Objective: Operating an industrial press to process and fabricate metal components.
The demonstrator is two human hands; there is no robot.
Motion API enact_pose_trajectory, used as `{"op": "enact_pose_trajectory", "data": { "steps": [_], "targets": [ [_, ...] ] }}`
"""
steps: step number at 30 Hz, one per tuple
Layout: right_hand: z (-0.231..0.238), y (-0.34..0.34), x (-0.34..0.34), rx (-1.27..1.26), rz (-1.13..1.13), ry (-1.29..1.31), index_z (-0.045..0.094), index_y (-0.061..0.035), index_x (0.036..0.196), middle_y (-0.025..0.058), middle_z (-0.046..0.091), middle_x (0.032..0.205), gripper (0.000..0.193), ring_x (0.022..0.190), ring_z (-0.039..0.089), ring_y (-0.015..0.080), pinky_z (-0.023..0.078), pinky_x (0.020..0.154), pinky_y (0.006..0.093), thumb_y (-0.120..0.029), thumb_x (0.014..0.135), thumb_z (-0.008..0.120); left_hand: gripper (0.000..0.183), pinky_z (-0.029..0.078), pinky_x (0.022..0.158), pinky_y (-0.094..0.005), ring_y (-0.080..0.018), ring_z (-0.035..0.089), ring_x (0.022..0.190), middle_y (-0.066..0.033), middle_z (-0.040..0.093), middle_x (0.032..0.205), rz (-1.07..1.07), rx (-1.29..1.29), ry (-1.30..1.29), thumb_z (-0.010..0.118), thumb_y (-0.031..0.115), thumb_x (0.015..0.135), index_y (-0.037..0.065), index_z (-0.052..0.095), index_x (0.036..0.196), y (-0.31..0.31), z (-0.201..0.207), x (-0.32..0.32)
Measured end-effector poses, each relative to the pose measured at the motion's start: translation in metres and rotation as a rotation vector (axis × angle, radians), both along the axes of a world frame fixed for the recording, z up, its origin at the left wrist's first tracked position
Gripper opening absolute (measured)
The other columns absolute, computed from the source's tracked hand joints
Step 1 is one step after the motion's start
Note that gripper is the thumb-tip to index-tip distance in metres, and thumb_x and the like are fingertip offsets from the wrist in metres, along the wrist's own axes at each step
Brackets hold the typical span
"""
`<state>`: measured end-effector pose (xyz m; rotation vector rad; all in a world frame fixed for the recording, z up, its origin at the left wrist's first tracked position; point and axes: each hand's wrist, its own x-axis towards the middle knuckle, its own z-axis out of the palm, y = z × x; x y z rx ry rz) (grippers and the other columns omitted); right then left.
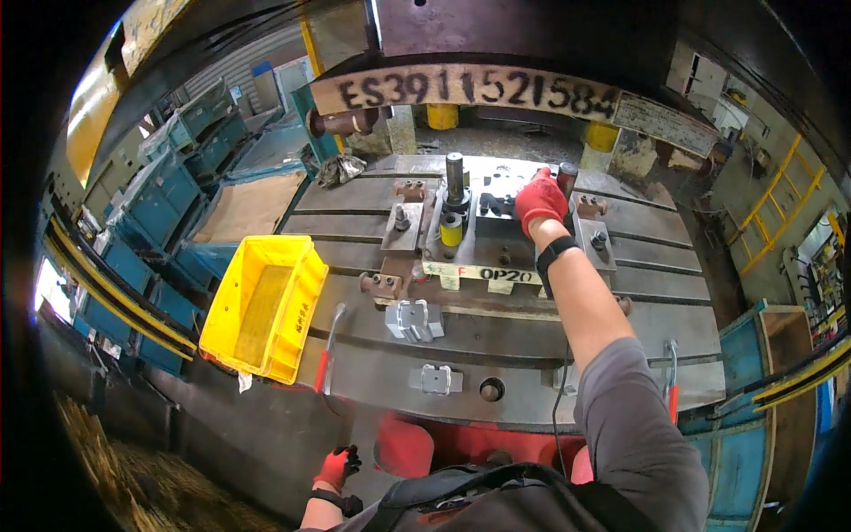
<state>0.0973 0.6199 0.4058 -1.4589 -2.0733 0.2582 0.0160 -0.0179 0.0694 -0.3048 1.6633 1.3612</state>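
Observation:
My right hand (542, 200), in a red glove, reaches over the right side of the lower die (502, 232) on the press bed. Its fingers look bunched at the die's top face, near the right guide post (566, 177); whatever they may hold is hidden. Low beside my body hangs my left hand (339, 465), in a red glove with dark fingertips, holding nothing, its fingers loosely apart. In front of the die, a bent metal bracket (414, 321) rests on a block, and a smaller bracket (436, 379) lies nearer me on a flat plate.
A yellow plastic bin (264, 306) stands at the bed's left edge. Red-handled tools (323, 368) are at both sides of the slotted bed (355, 232). The heavy upper press part (523, 44) hangs above. Blue metal crates (151, 199) stand at left, and a cable (557, 408) runs near my right arm.

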Motion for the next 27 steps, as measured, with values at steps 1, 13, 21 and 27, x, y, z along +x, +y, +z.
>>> {"op": "enact_pose_trajectory", "data": {
  "steps": [1,13,21,27],
  "targets": [
    [-0.002,-0.002,0.000,0.048,-0.004,0.001,0.046,-0.0037,0.110,0.0180,0.061,0.102,0.032,0.096,0.061,0.0317,0.050,0.078,0.0399,-0.017,0.082,0.051,0.031,0.051,0.062,-0.0333,-0.0219,0.062,0.073,-0.0083,0.060,0.083,-0.008,0.011,0.012,0.063,0.028,0.082,0.004,0.059,0.100,0.001,0.002,0.001],
    [0.014,0.008,-0.003,-0.085,0.033,-0.206,0.047,-0.0028,0.116,0.0171,0.064,0.104,0.034,0.096,0.062,0.0322,0.050,0.079,0.0407,-0.019,0.086,0.045,0.033,0.050,0.063,-0.0325,-0.0209,0.062,0.073,-0.0073,0.063,0.087,-0.120,0.027,0.025,0.060,0.032,0.084,0.005,0.060,0.104,0.006,-0.003,0.003],
    [0.010,-0.003,0.002,0.137,0.036,-0.361,0.051,-0.0109,0.117,0.0136,0.054,0.120,0.047,0.104,0.057,0.0298,0.047,0.082,0.0407,-0.033,0.077,0.064,0.033,0.049,0.063,-0.0327,-0.0209,0.062,0.072,-0.0072,0.063,0.084,-0.078,-0.021,-0.041,0.066,0.032,0.080,0.007,0.060,0.101,0.016,-0.011,0.006],
    [-0.015,-0.029,0.010,0.435,0.376,-0.351,0.052,-0.0185,0.124,0.0124,0.050,0.125,0.050,0.121,0.040,0.0321,0.022,0.104,0.0492,-0.041,0.080,0.057,0.034,0.049,0.062,-0.0332,-0.0217,0.062,0.072,-0.0082,0.063,0.082,-0.138,-0.071,0.011,0.068,0.032,0.079,0.006,0.061,0.101,0.020,-0.005,0.003]
  ]
}}
